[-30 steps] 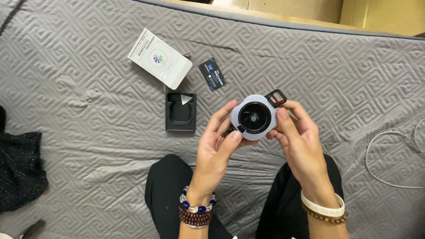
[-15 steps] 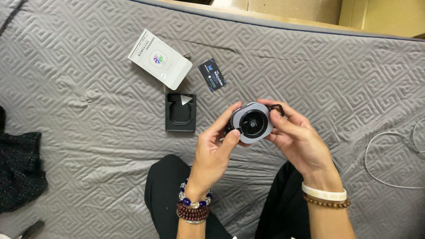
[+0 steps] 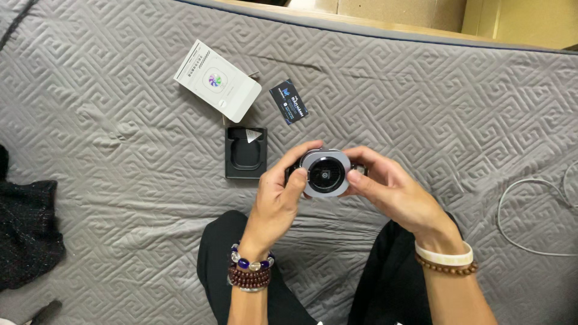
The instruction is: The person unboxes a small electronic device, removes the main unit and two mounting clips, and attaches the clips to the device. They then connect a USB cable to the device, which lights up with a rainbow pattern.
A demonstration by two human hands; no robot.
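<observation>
Your left hand (image 3: pixel 280 195) and right hand (image 3: pixel 394 195) are both clamped on the round grey device (image 3: pixel 326 173), thumbs on its face, fingers curled behind. It sits between your hands above your knees, over the grey quilted bedcover (image 3: pixel 120 120). Just left of it lies an open black tray (image 3: pixel 245 153); beyond that, a white box (image 3: pixel 218 81) and a small dark card (image 3: pixel 288 102). White cable (image 3: pixel 512 204) off to the right.

The round device (image 3: pixel 326 173) I hold has a smooth, matt silver metal rim around a glossy black face. Under it, my bed's grey quilt (image 3: pixel 120 120) is soft stitched cloth. The white box (image 3: pixel 218 88) looks like smooth card; the black tray (image 3: pixel 245 152) is matt plastic.
</observation>
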